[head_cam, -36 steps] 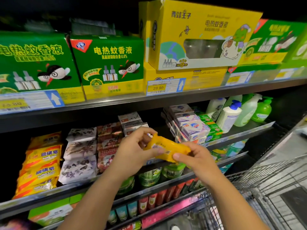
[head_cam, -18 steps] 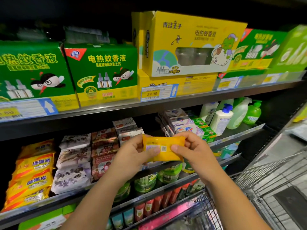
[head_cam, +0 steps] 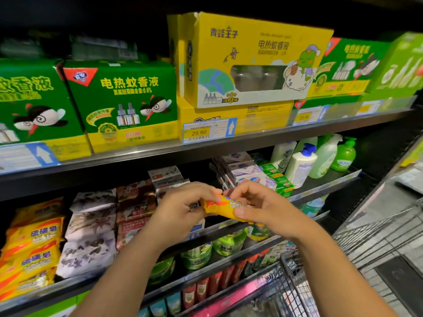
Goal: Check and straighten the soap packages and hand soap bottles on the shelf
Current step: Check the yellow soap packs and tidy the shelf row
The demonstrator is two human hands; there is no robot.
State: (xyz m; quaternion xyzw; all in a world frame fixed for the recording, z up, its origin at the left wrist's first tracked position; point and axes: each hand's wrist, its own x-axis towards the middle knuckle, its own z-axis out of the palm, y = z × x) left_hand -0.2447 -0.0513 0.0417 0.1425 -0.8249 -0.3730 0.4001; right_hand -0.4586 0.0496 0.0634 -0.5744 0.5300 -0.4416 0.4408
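Observation:
A yellow soap package (head_cam: 223,208) with orange print is held in front of the middle shelf. My left hand (head_cam: 180,211) grips its left end and my right hand (head_cam: 258,207) pinches its right end with thumb and fingers. On the shelf behind, stacks of yellow soap packages (head_cam: 32,245) lie at the left, then grey-white flower-print packs (head_cam: 89,232), brown packs (head_cam: 135,202) and white and purple soap boxes (head_cam: 245,172). Hand soap bottles stand at the shelf's right end: a white one with a blue pump (head_cam: 301,164) and a green one (head_cam: 343,154).
Green and yellow mosquito-liquid boxes (head_cam: 123,101) fill the upper shelf above a 29.90 price tag (head_cam: 209,131). Green jars (head_cam: 229,244) and red tubes (head_cam: 206,289) sit on the lower shelves. A wire shopping cart (head_cam: 343,266) stands at the lower right, close under my right arm.
The yellow package has been turned over from its flat back side to its printed front, now tilted down to the right. Both hands shifted their hold on its ends.

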